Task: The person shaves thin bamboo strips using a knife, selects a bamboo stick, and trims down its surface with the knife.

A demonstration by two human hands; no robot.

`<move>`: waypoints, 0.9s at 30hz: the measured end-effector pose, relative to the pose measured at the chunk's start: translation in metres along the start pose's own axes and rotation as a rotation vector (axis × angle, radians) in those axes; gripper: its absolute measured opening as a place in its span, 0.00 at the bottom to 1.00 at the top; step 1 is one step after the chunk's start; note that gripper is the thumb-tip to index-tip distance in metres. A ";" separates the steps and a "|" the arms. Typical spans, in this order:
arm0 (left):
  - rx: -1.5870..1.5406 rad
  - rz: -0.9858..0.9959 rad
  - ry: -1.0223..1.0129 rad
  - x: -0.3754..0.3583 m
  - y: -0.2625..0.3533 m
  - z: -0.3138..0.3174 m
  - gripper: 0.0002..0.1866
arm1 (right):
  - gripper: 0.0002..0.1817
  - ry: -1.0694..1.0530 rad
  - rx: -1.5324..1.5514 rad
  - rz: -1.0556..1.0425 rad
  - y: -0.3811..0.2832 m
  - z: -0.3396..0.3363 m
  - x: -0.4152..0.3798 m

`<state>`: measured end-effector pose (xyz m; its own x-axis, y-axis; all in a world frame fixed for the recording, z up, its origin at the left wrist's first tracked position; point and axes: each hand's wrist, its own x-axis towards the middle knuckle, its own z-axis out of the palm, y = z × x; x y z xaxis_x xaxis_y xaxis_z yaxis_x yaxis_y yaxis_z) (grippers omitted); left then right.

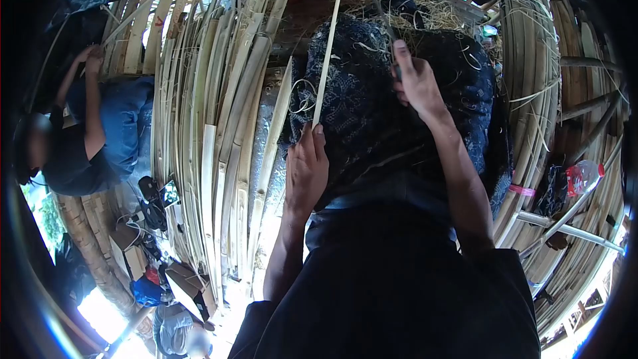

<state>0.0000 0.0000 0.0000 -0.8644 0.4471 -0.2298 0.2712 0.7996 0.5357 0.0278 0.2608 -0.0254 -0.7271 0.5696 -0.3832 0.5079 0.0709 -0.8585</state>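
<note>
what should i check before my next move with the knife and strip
1. Strip gripped: ok, its near end is in the left hand.
2. Knife in hand: ok, held in the right hand, blade pointing away from the body.
3. Left hand away from the blade: ok, they are well apart.
4. Cloth over the lap: ok, spread beneath the hands.
5. Shavings cleared: not ok, loose ones lie at the cloth's far side.
6. Edge sharp: cannot tell, the blade is blurred.
</note>
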 end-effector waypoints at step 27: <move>0.314 -0.145 -0.164 -0.051 0.015 -0.022 0.12 | 0.34 0.101 -0.840 -0.732 0.026 0.056 -0.043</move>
<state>0.0390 -0.0196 0.0381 -0.8313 0.3581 -0.4251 0.2895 0.9318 0.2188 0.0467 0.1926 -0.0507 -0.9571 0.2253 0.1821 0.1515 0.9250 -0.3484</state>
